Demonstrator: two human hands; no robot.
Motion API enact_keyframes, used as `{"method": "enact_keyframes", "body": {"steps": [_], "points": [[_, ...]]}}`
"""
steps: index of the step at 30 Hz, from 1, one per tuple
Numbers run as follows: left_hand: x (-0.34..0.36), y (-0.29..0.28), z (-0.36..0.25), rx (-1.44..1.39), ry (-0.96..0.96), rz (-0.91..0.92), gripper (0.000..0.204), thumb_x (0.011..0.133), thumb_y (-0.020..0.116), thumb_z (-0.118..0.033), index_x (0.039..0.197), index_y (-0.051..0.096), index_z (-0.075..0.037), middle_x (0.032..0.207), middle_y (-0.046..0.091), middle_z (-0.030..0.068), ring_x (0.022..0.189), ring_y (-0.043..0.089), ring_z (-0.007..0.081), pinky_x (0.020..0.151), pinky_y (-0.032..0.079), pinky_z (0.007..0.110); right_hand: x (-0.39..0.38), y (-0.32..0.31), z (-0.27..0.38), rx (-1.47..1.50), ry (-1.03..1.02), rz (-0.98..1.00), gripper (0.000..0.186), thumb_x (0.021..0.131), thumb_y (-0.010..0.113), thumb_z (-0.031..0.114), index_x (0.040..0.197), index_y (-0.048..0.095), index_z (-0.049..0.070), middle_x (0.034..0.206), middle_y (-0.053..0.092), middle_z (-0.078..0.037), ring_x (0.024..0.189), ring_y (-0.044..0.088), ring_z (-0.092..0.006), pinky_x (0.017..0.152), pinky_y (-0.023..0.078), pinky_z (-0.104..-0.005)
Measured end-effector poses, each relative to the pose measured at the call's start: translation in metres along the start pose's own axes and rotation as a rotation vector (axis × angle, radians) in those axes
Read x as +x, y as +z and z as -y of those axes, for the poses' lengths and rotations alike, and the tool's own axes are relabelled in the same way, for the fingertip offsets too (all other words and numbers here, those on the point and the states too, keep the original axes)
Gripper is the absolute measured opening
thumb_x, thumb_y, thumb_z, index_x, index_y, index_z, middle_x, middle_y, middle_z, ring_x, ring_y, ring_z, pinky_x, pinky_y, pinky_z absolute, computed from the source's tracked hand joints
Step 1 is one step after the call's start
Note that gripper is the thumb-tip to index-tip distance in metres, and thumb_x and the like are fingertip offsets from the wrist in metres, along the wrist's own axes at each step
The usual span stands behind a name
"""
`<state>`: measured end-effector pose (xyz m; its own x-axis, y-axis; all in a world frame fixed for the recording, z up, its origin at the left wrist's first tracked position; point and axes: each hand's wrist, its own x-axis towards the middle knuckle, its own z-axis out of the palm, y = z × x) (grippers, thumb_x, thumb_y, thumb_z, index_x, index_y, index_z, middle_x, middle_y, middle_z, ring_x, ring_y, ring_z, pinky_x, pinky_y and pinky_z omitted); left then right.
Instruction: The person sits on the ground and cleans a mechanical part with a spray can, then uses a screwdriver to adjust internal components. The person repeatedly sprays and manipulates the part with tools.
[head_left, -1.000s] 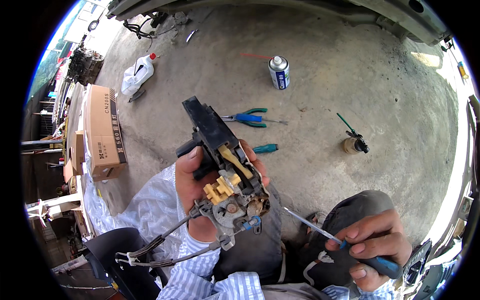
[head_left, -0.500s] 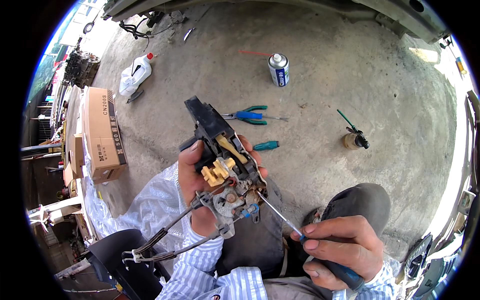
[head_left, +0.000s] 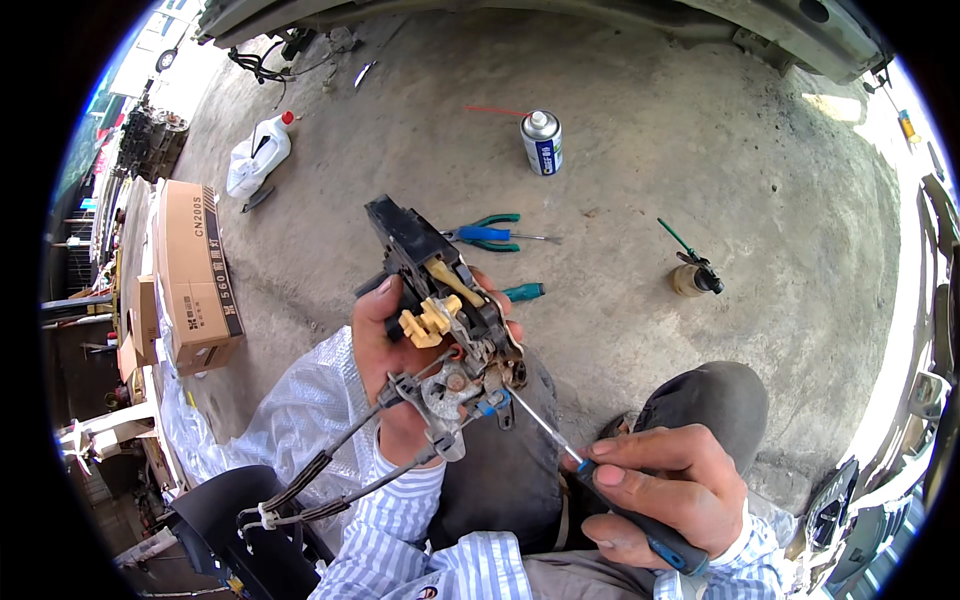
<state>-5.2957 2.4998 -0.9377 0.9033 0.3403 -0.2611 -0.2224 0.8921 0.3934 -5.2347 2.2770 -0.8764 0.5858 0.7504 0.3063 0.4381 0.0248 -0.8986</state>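
Note:
My left hand [head_left: 378, 345] is wrapped around a car door latch [head_left: 455, 300], a black housing with yellow plastic pieces and a greasy metal mechanism. Two cables [head_left: 330, 460] run from its lower end towards my lower left. Between the thumb and fingers of my right hand [head_left: 680, 485] is a screwdriver [head_left: 545, 428] with a dark, blue-accented handle. Its slim shaft points up and left, the tip at the latch's metal lower edge beside a blue clip [head_left: 492, 403]. Whether the tip touches metal I cannot tell.
On the concrete lie green-handled pliers [head_left: 497, 219] with a blue-handled tool, and a teal-handled screwdriver [head_left: 523, 292]. Beyond stand a spray can [head_left: 541, 150] and a small oiler [head_left: 690, 280]. Leftward are a white jug [head_left: 257, 160], a cardboard box [head_left: 195, 290] and clear plastic wrap [head_left: 300, 400].
The screwdriver and my right hand have shifted slightly left; the tip has moved a little down and left along the latch edge. The whole view has shifted slightly. Both grips stay.

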Motion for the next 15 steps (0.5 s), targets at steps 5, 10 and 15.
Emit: {"method": "enact_keyframes", "body": {"steps": [5,10,15], "points": [[-0.001,-0.004,0.000,-0.089,-0.060,0.042,0.057,0.097,0.047,-0.039,0.129,0.046,0.008,0.115,0.055,0.0207,0.105,0.061,0.0343,0.087,0.059,0.052,-0.002,0.003,-0.007,0.070,-0.065,-0.041,0.029,0.087,0.077,0.013,0.107,0.062,-0.002,0.103,0.058,-0.022,0.083,0.072,-0.0325,0.076,0.062,-0.0390],[-0.002,-0.010,-0.002,-0.144,-0.082,0.087,0.056,0.097,0.049,-0.037,0.131,0.042,0.008,0.116,0.052,0.0205,0.108,0.059,0.0353,0.092,0.057,0.054,-0.006,0.000,-0.008,0.122,-0.106,-0.106,0.027,0.086,0.075,0.007,0.107,0.062,-0.004,0.103,0.057,-0.022,0.087,0.071,-0.0332,0.079,0.063,-0.0417],[-0.002,-0.008,-0.003,-0.131,-0.097,0.091,0.057,0.097,0.049,-0.038,0.130,0.043,0.008,0.116,0.053,0.0201,0.107,0.059,0.0341,0.093,0.057,0.054,0.001,0.011,-0.008,0.088,-0.073,-0.174,0.025,0.074,0.085,0.008,0.092,0.071,-0.001,0.099,0.067,-0.017,0.085,0.072,-0.0269,0.069,0.061,-0.0331]]}}
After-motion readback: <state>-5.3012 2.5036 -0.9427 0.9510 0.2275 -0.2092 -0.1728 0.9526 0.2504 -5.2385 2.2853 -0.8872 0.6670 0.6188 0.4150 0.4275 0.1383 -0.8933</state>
